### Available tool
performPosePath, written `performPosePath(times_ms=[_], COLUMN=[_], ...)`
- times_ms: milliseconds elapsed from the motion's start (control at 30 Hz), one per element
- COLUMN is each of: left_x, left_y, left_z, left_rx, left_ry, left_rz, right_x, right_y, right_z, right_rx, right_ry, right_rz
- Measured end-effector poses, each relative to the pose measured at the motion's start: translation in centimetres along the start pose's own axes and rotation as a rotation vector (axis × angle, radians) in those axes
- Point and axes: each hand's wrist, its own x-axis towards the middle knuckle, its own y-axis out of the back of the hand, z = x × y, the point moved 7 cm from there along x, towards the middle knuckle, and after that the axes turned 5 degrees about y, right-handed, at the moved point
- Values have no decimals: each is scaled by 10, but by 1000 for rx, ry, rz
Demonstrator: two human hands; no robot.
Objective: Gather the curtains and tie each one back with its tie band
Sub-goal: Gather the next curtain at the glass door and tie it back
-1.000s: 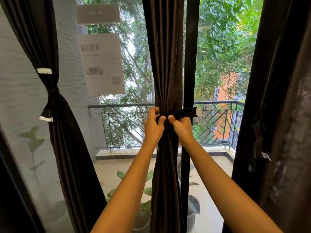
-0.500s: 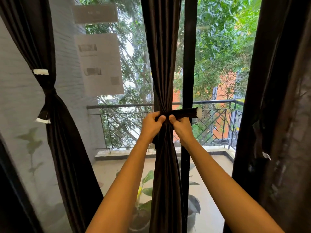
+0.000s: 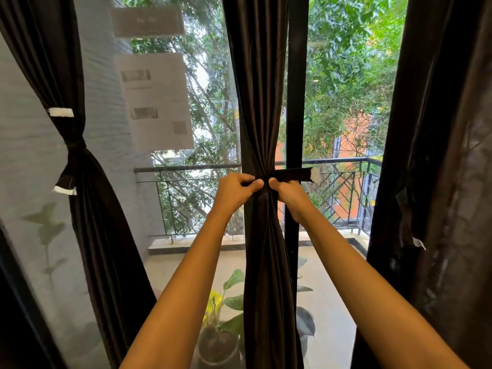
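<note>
Here, left hand (image 3: pixel 234 191) and right hand (image 3: pixel 288 195) pinch the tie band (image 3: pixel 290 174) — end jutting free rightward.

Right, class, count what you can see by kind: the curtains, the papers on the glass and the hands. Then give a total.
Curtains: 3 (left curtain, middle curtain, right curtain)
Papers: 2 (upper paper, lower paper)
Hands: 2 (left hand, right hand)
Total: 7

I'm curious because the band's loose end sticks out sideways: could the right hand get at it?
Probably yes. The loose end of the tie band juts right, just above the right hand, with nothing between, though that hand is busy pinching the band at the middle curtain.
</note>
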Motion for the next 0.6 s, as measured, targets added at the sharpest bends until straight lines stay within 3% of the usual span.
performPosePath(times_ms=[200, 367, 600], left_x=[-6, -4, -4], left_y=[13, 21, 22], left_z=[0, -7, 5], left_rx=[6, -19, 202], left_ry=[-45, -37, -75], left_rz=[86, 18, 213], right_x=[-6, -2, -2], right_y=[2, 12, 6], right_z=[0, 1, 2], right_rx=[45, -2, 32], right_ry=[18, 32, 41], right_rz=[25, 18, -119])
